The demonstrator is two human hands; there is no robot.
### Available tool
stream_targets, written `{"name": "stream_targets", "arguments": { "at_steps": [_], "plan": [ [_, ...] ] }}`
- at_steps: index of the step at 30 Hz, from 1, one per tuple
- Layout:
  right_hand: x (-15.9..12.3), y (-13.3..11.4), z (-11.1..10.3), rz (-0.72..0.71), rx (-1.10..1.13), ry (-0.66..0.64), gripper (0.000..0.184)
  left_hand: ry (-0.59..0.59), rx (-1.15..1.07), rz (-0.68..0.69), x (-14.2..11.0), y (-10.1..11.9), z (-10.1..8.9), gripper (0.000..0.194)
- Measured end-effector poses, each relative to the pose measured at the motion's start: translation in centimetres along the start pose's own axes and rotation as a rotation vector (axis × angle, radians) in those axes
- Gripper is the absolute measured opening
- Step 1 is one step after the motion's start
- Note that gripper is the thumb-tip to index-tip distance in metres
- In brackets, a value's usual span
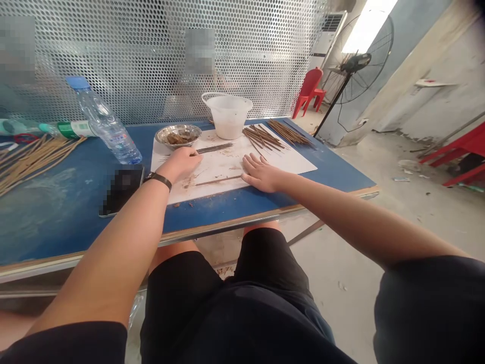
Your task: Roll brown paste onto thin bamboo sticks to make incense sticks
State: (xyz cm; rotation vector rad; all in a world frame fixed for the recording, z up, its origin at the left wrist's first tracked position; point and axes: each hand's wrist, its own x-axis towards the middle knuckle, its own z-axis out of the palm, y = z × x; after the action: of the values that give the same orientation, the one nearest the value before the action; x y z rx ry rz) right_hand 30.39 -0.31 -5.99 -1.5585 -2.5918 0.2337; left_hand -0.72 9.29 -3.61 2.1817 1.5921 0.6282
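White paper (293, 161) is spread across the centre of the frame. One thin stick (217, 181), laid along its lower part, is met by the right hand (261, 173), held flat with fingers slightly spread. Dark sticks (215, 148) at mid-frame are touched by the left hand (184, 163), fingers curled; whether they are gripped cannot be told.

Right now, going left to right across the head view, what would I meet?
Pale sticks → blue-capped bottle → metal bowl → white bucket → rightmost brown sticks → standing fan.
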Motion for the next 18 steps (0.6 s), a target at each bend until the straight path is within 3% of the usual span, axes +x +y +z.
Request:
{"name": "stream_targets", "arguments": {
  "at_steps": [4,7,11,14,18],
  "plan": [
    [3.0,0.7,-0.9,0.080,0.043,0.085,0.105,-0.003,0.002,0.018,0.0,-0.3,-0.1,0.025],
    [3.9,2.1,-2.3,0.124,0.092,0.251,0.094,-0.006,-0.007,0.027,-0.1,-0.3,-0.2,0.026],
    [1.8,4.3,-3.6,0.199,0.152,0.470,0.062,-0.014,-0.007,0.006,-0.3,0.0,-0.2,0.028],
    [-0.9,5.4,-3.4,0.183,0.178,0.461,0.039,-0.002,0.004,0.017,-0.3,0.1,-0.2,0.026],
    [-3.0,6.0,-2.7,0.102,0.211,0.433,0.031,0.009,0.012,-0.011,-0.1,0.1,-0.2,0.026]
  ]
}}
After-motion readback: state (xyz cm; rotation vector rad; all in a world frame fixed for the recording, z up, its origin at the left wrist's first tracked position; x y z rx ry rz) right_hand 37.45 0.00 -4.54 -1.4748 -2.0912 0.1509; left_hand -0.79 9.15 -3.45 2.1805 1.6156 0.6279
